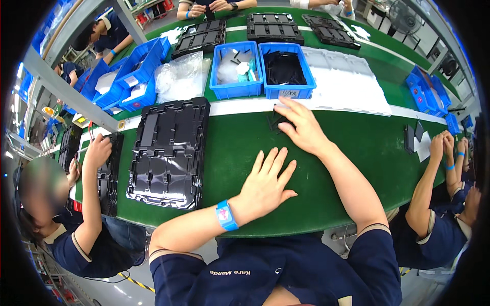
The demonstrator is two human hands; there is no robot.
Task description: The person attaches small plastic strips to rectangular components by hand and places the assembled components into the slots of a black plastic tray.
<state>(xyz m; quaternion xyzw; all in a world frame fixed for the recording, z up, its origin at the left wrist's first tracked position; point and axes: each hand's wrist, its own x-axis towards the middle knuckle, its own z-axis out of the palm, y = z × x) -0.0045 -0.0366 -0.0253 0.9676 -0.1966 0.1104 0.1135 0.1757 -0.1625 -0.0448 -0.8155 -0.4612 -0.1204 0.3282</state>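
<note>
My left hand [266, 179] lies on the green tabletop [250, 219], palm down with its fingers spread, and holds nothing. A blue band circles that wrist. Farther off and to the right, my right hand [304, 127] reaches over a few small, thin black pieces [273, 123] near the white strip. Its thumb and fingers are apart beside these pieces, partly covering them. Just beyond stands a blue bin [305, 93] filled with black parts. To the left of my hands sits a stack of glossy black moulded trays [168, 153].
Another blue bin [237, 91] holds plastic bags and small parts. Clear plastic bags [178, 76] lie left of it, white sheets [347, 81] to the right. More black trays [275, 28] stand across the table. Co-workers sit at both sides; a metal post [76, 86] rises at left.
</note>
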